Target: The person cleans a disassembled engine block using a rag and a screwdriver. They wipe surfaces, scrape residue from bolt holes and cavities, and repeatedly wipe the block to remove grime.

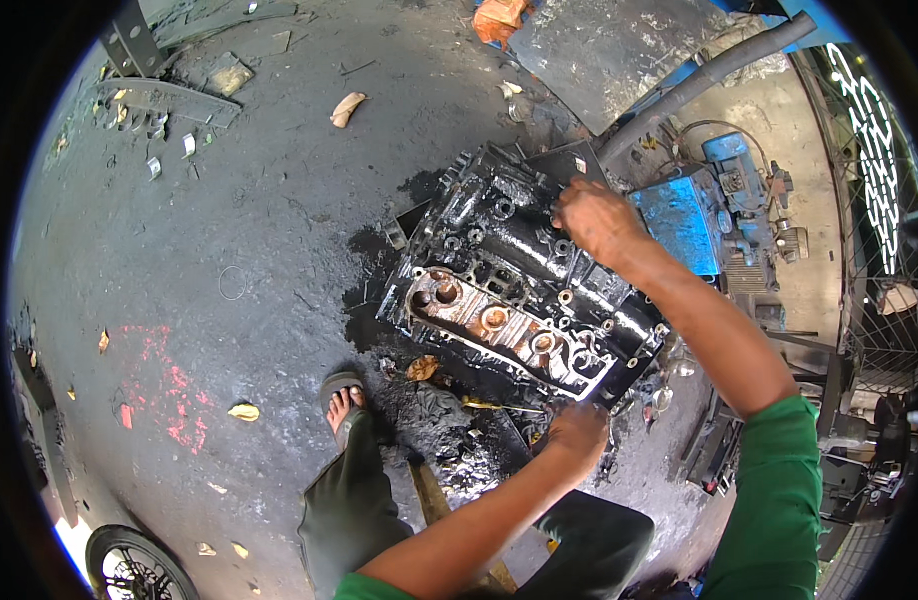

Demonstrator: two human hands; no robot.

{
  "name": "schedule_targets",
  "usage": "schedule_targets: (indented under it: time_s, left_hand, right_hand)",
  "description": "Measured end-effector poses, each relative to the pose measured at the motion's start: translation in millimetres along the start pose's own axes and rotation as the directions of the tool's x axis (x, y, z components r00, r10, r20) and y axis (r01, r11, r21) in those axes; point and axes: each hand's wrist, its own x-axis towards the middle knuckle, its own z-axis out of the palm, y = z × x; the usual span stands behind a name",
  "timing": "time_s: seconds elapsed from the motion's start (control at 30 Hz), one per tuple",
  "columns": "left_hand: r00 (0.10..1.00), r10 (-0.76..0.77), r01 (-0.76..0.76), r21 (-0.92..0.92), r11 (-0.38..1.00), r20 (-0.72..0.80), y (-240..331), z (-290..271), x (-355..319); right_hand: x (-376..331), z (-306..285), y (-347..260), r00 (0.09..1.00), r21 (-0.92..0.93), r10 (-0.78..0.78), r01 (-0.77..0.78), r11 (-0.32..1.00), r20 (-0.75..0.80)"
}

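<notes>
The engine block lies greasy on the oily concrete floor, likely tipped so its rusty face shows. The left hand grips the block's near corner, fingers curled over the edge. The right hand presses on its far side, fingers bent together; whether they pinch anything, I cannot tell.

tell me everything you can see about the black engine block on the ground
The engine block is a big cast-metal piece, black and glossy with oil. One long face looks rusty orange, with a row of round bores and small bolt holes. It lies at an angle on the stained concrete floor, in a dark wet patch. The right hand presses on its far upper edge; the left hand rests at its near corner.
</notes>
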Motion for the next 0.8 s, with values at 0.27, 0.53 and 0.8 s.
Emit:
schedule_targets:
  time_s: [0.27,0.53,0.8]
  left_hand:
    - [0.989,-0.060,0.073,0.093,0.993,-0.136,-14.6,-3.9,-18.5]
    - [0.980,-0.039,0.056,0.080,0.995,-0.196,-18.3,-2.4,-21.4]
    - [0.989,-0.059,0.058,-0.010,0.998,-0.135,-14.9,-11.8,-18.4]
  right_hand:
    - [4.3,17.0,12.0,0.992,0.013,0.068,-0.070,0.997,0.109]
    - [1.5,-2.2,13.5,0.981,0.019,0.043,-0.048,0.999,0.189]
    - [2.1,-16.4,21.4,0.978,0.089,-0.098,0.082,0.993,0.187]
